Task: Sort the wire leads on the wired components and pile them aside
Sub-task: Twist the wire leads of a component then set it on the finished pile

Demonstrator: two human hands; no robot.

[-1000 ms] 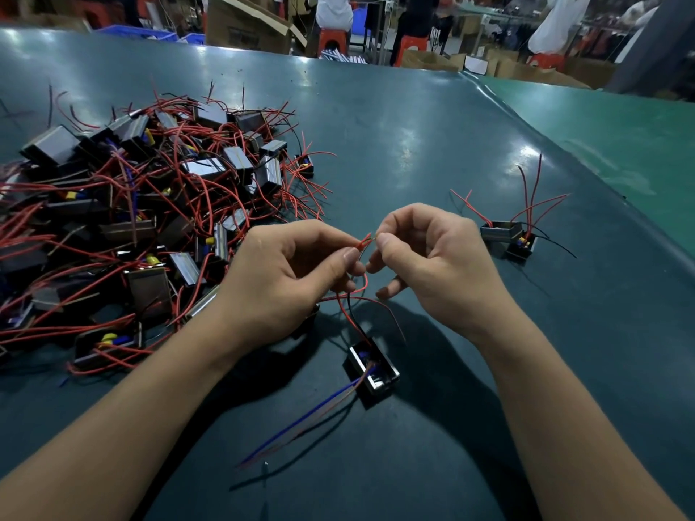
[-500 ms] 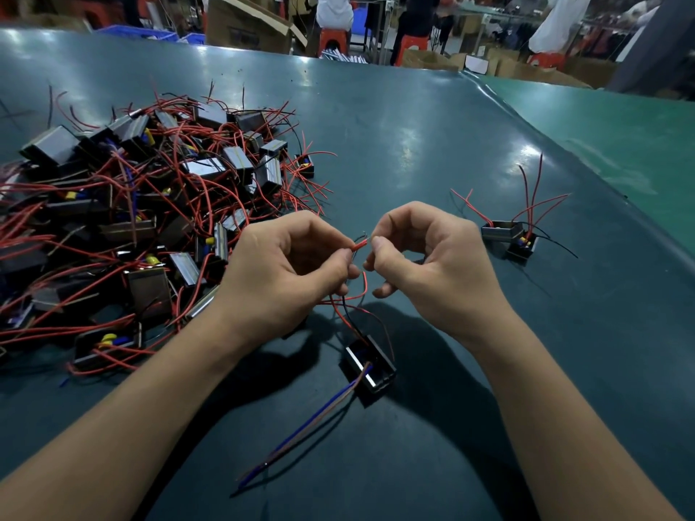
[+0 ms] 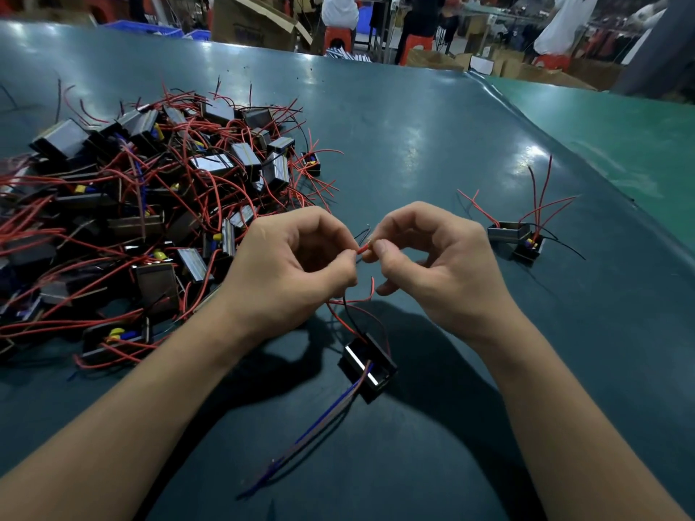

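Hands, left (image 3: 289, 272) and right (image 3: 440, 265), each held a pinching grip on one red wire (image 3: 363, 249) above a black component (image 3: 367, 364) on the bench (image 3: 432, 152).

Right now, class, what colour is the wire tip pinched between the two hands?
Red wire tip, clearest in the head view.

The heap of components (image 3: 143, 220) runs off the left edge, its lower units buried under tangled red wires. The left hand (image 3: 289, 272) and right hand (image 3: 443, 265) hide the red lead (image 3: 363, 249) inside their fingers. Background people are cut off at the top.
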